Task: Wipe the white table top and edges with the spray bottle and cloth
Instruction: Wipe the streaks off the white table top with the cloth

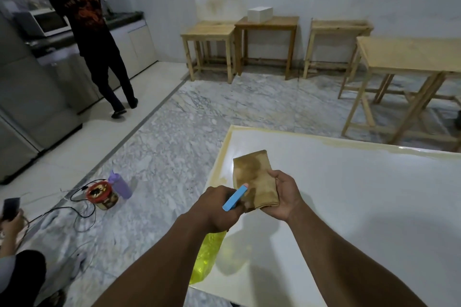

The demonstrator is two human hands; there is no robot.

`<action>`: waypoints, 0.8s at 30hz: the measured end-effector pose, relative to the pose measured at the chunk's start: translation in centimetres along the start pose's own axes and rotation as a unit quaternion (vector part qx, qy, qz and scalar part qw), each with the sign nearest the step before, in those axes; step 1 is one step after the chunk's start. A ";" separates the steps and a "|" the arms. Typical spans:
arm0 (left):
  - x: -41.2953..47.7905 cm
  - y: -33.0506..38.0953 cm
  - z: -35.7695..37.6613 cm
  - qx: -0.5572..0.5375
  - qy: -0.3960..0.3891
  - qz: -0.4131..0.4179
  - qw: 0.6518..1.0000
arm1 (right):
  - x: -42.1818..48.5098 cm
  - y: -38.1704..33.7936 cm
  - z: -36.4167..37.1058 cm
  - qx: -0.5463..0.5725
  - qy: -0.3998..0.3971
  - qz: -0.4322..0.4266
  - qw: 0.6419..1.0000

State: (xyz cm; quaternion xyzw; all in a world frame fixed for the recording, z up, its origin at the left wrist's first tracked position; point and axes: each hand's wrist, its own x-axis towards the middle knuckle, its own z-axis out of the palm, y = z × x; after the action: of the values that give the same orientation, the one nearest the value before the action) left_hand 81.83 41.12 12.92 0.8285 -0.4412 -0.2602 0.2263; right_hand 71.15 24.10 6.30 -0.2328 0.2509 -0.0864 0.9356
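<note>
My left hand point(218, 209) grips the neck of a spray bottle point(207, 257) filled with yellow liquid; its blue nozzle point(235, 197) points up and right toward the cloth. A folded tan cloth point(254, 177), stained darker in patches, is held in my right hand point(284, 197) just above the white table top point(349, 207). Both hands are over the table's near-left corner. The table's left and far edges point(324, 143) show a yellowish-brown strip.
On the marble floor to the left stand a purple bottle point(119, 184) and a red-lidded jar point(102, 194) among black cables. A seated person holds a phone point(10, 208) at far left. Another person point(92, 40) stands at the counter. Wooden tables point(411, 57) line the back.
</note>
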 end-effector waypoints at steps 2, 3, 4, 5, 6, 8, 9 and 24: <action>1.1 -0.3 0.2 0.011 -0.010 0.003 1.000 | 0.8 -1.2 0.0 -0.023 0.010 0.018 1.000; 1.7 -0.5 0.2 0.015 -0.018 0.000 1.000 | 1.1 -1.8 -0.1 -0.028 0.011 0.029 0.999; 2.2 -0.7 0.3 0.017 -0.026 -0.002 1.000 | 1.4 -2.1 -0.4 -0.032 0.013 0.039 0.999; 2.6 -0.9 0.3 0.021 -0.033 -0.002 0.999 | 1.6 -2.3 -0.6 -0.032 0.014 0.046 0.998; 3.1 -1.1 0.3 0.025 -0.040 0.002 0.999 | 1.8 -2.5 -0.8 -0.029 0.017 0.047 0.998; 4.1 -1.3 0.0 0.033 -0.046 0.015 0.998 | 2.1 -2.7 -0.5 -0.018 0.023 0.040 0.999; 4.8 -1.7 -0.2 0.037 -0.050 0.022 0.998 | 2.4 -2.7 -0.3 -0.013 0.030 0.037 0.999; 8.8 -8.9 -7.5 0.069 -0.075 0.099 0.990 | 7.2 0.3 6.5 0.004 0.129 -0.054 0.990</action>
State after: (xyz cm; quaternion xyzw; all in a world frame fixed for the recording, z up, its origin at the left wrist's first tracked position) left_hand 96.23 39.32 11.23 0.7725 -0.5540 -0.2662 0.1595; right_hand 80.71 24.94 8.05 -0.2290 0.3566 -0.1670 0.8902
